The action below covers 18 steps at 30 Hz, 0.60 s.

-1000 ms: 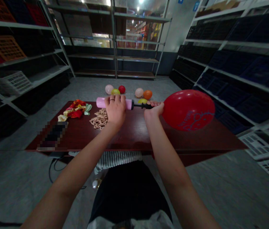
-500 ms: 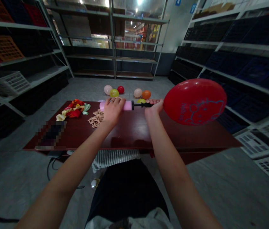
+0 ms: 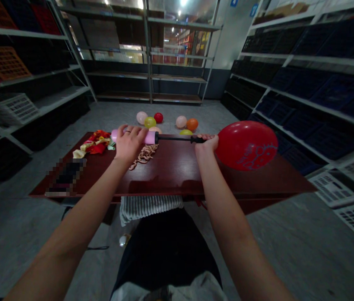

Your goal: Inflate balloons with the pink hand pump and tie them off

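Above the dark red worktop, the left hand is wrapped round the pink barrel of a pump, whose thin black rod reaches to the right hand, closed round its black end. Against that hand sits a swollen, glossy red balloon, egg-shaped, with a bluish line drawing and lettering.

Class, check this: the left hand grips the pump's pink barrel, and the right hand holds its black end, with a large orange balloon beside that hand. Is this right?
The colour is wrong: in the head view, the large balloon beside the right hand is red. The left hand does grip the pump's pink barrel, and the right its black end.
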### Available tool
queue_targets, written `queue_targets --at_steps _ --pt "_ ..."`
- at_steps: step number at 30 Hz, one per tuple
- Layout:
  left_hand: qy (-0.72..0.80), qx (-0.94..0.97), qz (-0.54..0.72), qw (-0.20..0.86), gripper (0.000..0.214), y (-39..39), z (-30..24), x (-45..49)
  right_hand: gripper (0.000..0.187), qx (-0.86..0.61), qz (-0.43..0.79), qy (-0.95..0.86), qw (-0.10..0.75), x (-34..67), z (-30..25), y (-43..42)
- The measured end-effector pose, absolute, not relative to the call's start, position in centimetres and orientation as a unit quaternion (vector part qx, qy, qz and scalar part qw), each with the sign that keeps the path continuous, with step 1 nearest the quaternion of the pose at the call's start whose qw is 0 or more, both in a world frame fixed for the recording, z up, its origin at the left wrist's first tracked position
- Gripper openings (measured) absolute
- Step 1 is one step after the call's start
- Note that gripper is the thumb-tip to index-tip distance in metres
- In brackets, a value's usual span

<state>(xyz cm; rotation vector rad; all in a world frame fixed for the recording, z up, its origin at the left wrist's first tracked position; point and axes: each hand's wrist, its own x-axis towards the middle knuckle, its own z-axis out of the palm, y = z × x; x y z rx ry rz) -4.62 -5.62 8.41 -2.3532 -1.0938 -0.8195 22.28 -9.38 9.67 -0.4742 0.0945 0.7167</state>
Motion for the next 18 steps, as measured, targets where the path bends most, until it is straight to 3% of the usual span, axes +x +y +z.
queue_targets --at_steps 6,18 --pt "-0.493 -0.770 -0.347 0.210 0.030 -6.7 10.0 -2.9 0.030 -0.184 0.343 0.049 0.920 21.0 10.4 -8.4" --pt "-0.503 -0.787 -0.322 0.156 0.031 -10.3 9.8 2.1 0.030 -0.212 0.382 0.007 0.899 16.3 9.7 -7.6"
